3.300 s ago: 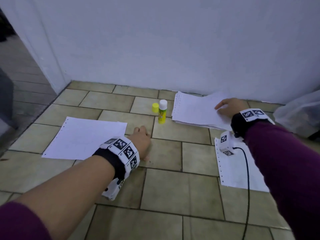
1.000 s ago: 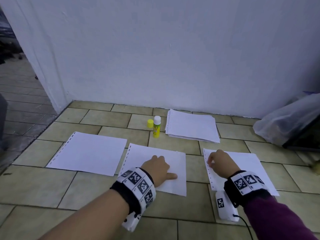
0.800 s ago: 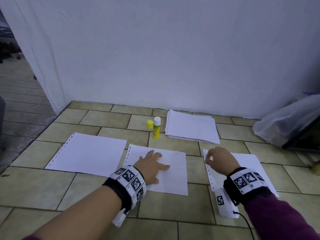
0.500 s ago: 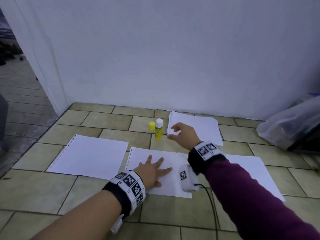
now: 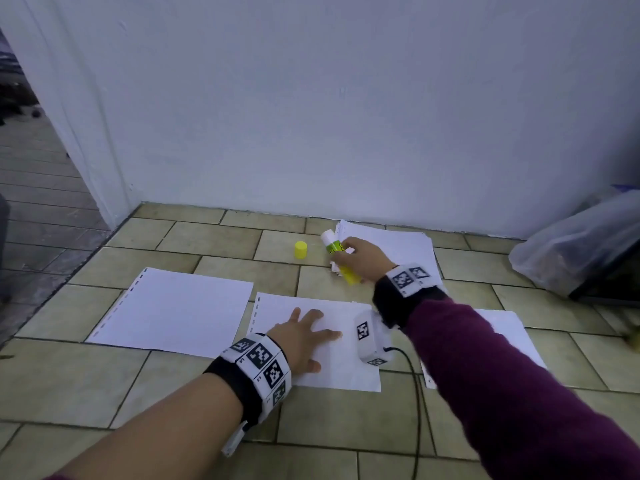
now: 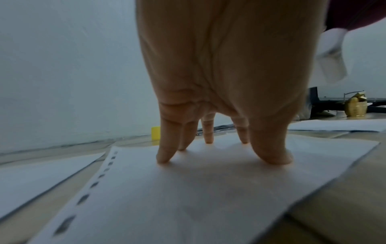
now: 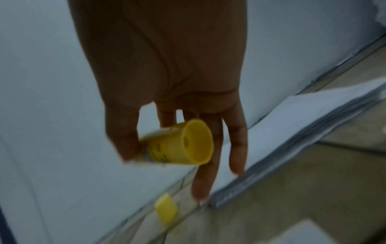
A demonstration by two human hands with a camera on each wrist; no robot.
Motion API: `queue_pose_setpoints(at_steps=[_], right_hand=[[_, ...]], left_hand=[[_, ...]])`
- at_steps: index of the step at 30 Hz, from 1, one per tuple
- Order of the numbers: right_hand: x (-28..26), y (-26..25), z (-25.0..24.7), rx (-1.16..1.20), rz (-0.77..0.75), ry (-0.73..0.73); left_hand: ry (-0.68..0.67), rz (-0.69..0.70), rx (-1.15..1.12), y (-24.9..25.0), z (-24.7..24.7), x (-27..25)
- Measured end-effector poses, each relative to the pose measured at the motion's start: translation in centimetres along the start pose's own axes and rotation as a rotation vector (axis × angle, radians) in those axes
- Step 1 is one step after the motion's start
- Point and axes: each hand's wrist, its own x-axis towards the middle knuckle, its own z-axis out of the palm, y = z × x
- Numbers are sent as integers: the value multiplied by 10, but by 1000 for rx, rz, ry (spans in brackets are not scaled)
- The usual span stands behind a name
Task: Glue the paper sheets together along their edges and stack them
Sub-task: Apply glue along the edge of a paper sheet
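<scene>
Item 1, glue stick (image 5: 341, 259): yellow body, white exposed tip, uncapped. Lifted off the floor in the right hand (image 5: 363, 259), thumb and fingers wrapped around the barrel. Long axis tilted, white tip up and to the left, yellow base down toward the wrist; the right wrist view looks straight into the hollow base (image 7: 197, 142).

Item 2, cap (image 5: 301, 250): yellow, upright on the floor tile just left of the glue stick, apart from it.

Item 3, middle sheet (image 5: 332, 358): white, punched holes down its left edge, flat on the floor. The left hand (image 5: 299, 339) lies on it, fingers straight and spread, fingertips (image 6: 165, 158) pressing the paper down.

Item 4, left sheet (image 5: 173, 310): flat, beside the middle sheet, untouched.

Item 5, right sheet (image 5: 509, 327): flat, largely hidden by the right sleeve.

Item 6, paper pile (image 5: 398, 244): against the wall, directly behind the right hand.

Item 7, floor (image 5: 346, 420): beige tiles, carries everything.

Key relation: the held glue stick sits beyond the middle sheet's far right corner, so the sheet lies toward the person and slightly left of the right hand. Judged next step: bring the stick back, turn its tip downward and run it along an edge while the left hand pins the paper.
</scene>
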Motion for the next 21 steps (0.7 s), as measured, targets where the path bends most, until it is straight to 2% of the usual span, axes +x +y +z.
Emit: queue_pose_setpoints(at_steps=[2, 3, 6, 8, 11, 15, 21], right_hand=[[-15, 11, -21, 37, 31, -55], [-21, 18, -30, 53, 28, -19], [-39, 32, -42, 86, 9, 211], [-48, 40, -39, 124, 16, 260], [-53, 51, -23, 111, 44, 227], [-49, 55, -1, -83, 6, 188], [-47, 41, -1, -211, -47, 120]], left_hand=[[11, -5, -4, 1, -3, 2], [21, -12, -8, 2, -5, 2], [43, -39, -27, 9, -7, 1], [53, -54, -32, 13, -7, 2], [67, -73, -37, 16, -4, 4], [56, -86, -25, 17, -5, 6], [58, -83, 2, 13, -4, 5]])
